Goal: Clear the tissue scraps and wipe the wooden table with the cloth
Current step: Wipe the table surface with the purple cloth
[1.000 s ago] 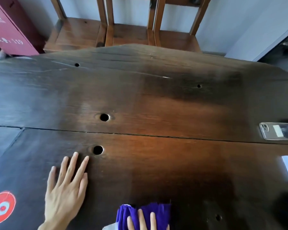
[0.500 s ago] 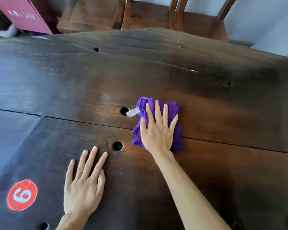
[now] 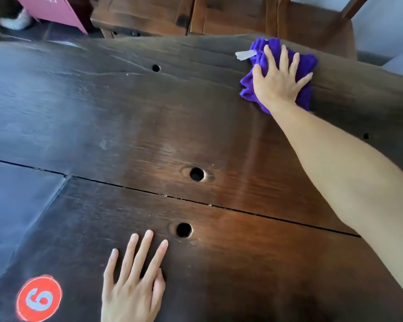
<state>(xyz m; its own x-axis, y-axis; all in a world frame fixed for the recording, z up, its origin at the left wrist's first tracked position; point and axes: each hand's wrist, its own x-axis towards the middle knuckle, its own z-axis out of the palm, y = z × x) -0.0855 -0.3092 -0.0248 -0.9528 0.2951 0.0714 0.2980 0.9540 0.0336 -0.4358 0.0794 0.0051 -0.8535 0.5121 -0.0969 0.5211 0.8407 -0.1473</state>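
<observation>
1. The right hand [image 3: 280, 81] is laid flat, fingers spread and straight, on the purple cloth [image 3: 301, 66] at the far edge of the wooden table [image 3: 242, 263].
2. A white tag [image 3: 244, 54] is seen projecting from the cloth's left side.
3. The left hand [image 3: 134, 287] is pressed flat on the near table, fingers straight, holding nothing, beside a red number sticker [image 3: 39, 297].
4. Wooden chairs [image 3: 230, 17] are noted beyond the far edge.

Crumpled purple microfibre cloth [image 3: 306, 62] with white tag lies under flat right hand [image 3: 278, 83], on dark brown wooden table [image 3: 126, 126] at far edge.
</observation>
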